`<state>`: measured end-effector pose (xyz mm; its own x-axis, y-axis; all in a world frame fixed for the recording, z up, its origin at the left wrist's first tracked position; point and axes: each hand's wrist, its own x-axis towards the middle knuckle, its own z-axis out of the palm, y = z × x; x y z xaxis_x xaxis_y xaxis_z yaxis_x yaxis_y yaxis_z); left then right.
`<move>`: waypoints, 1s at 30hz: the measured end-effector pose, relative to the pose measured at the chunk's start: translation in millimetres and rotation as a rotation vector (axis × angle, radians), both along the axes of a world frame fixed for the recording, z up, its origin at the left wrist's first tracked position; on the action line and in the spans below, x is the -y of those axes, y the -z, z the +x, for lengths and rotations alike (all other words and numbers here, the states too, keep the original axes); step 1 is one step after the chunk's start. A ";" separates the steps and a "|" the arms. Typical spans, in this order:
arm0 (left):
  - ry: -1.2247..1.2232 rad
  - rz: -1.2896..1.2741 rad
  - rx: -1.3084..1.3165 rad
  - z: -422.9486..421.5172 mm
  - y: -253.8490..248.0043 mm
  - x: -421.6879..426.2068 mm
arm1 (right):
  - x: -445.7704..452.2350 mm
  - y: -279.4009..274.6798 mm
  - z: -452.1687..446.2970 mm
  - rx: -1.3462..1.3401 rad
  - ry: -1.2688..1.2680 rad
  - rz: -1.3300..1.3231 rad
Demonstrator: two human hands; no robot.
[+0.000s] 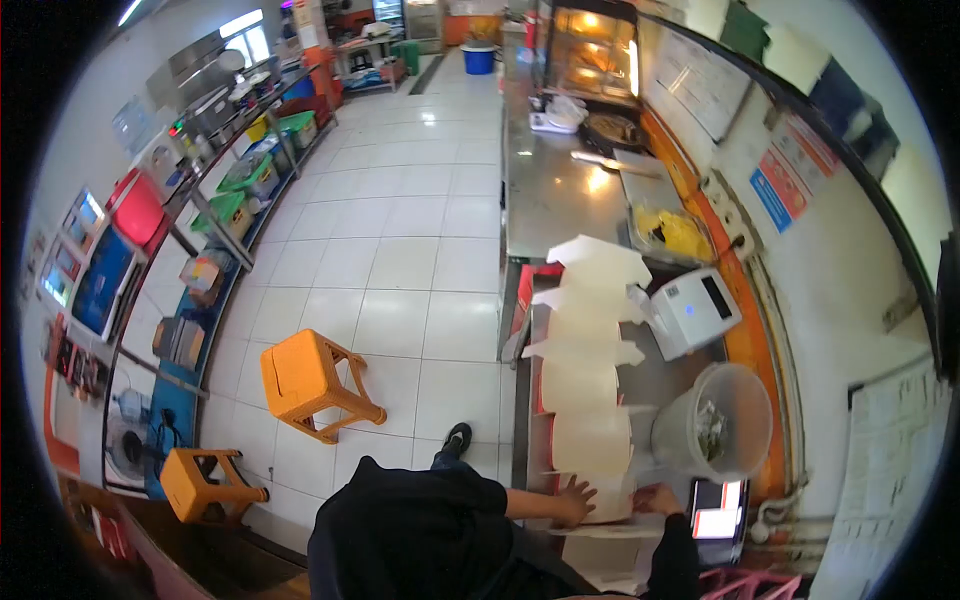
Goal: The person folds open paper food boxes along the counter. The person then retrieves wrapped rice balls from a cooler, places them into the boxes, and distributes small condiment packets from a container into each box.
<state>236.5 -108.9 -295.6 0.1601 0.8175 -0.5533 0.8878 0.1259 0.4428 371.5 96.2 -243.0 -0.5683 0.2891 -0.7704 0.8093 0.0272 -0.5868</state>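
One pink-red container (138, 205), at the left-hand shelving (188, 385). Two orange stools on the tiled floor (395, 262): the first stool (205, 487) near the shelving, the second stool (305, 382) further right. One left hand (575, 502), palm down, fingers spread wide, laid on the nearest of the card blanks (588, 440); nothing is clasped. One row of these blanks, pale, flat and overlapping, with side flaps, running lengthwise along the steel counter (640, 370). One right hand (657, 498), fingers bent, at the right edge of the nearest blank; whether it pinches the card cannot be told. One white device (695, 312), beside the row. One translucent bucket (712, 420), contents unclear. One lit screen (718, 520), just right of the right hand.
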 end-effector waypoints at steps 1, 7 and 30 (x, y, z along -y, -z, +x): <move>-0.045 -0.003 0.051 3.1 -3.3 3.8 | -7.5 18.9 9.5 -0.078 -0.048 0.052; -0.040 0.356 0.198 -4.4 -110.9 41.2 | -14.4 -61.0 9.3 0.255 -0.627 0.773; -0.181 -0.248 0.063 -102.7 -38.6 -38.3 | -33.1 -0.1 -141.0 0.130 -0.375 0.072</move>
